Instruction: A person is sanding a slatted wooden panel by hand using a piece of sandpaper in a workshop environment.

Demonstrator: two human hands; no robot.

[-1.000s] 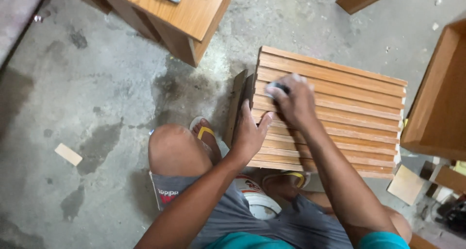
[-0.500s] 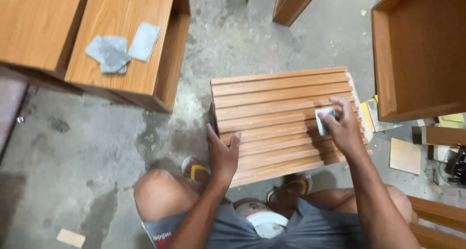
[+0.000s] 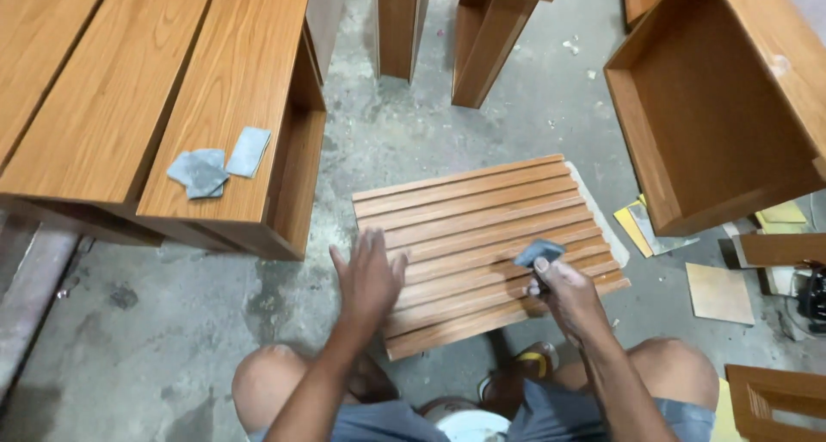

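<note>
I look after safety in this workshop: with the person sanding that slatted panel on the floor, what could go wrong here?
1. The slatted panel is steadied only by the left hand, flat on it; it could slide on the concrete floor.
2. The right hand pinches a small grey sanding sheet; fingertips may scrape the slat edges.
3. The bare knees and sandalled foot sit close to the panel's edge.

Bare floor (image 3: 172, 321) left; open cabinet (image 3: 714, 123) crowding panel's (image 3: 482, 235) right

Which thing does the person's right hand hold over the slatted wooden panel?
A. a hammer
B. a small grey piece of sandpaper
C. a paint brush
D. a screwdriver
B: the right hand pinches a small grey piece of sandpaper against the slatted wooden panel, while the left hand lies flat on the panel's near left part.
</note>
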